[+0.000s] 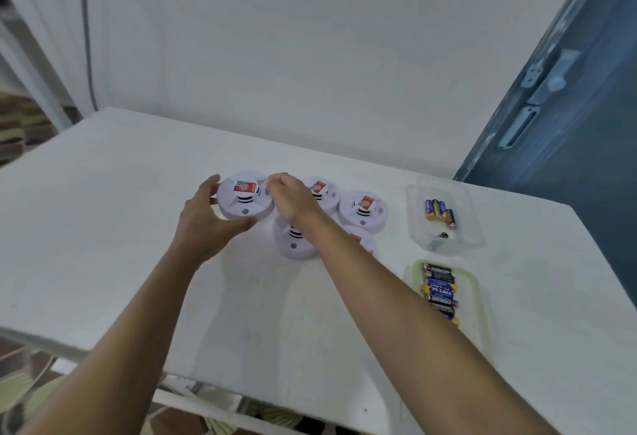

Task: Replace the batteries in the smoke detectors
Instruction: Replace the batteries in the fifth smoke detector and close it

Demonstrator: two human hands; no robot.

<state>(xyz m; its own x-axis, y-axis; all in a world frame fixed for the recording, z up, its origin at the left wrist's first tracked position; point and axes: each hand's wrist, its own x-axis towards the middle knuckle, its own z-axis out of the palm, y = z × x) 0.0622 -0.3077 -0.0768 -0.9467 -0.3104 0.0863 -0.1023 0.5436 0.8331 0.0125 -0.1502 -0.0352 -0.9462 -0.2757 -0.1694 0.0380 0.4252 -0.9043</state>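
Several round white smoke detectors with red labels sit grouped mid-table. My left hand (210,217) cups the left side of the leftmost smoke detector (243,198). Over that detector's right rim, my right hand (293,198) closes its fingers on the edge. Another detector (293,241) lies just in front, partly under my right forearm. Two more detectors (362,209) (322,190) stand to the right, and one (362,241) peeks out behind my forearm. A clear tray (465,228) holds a few batteries (439,210). A green-rimmed tray (481,300) holds a row of batteries (441,293).
The white table (120,228) runs from the wall to a near edge at lower left. A dark blue door (568,124) stands at the right. A grey cable (86,38) hangs down the wall at the left. Patterned floor shows below the table.
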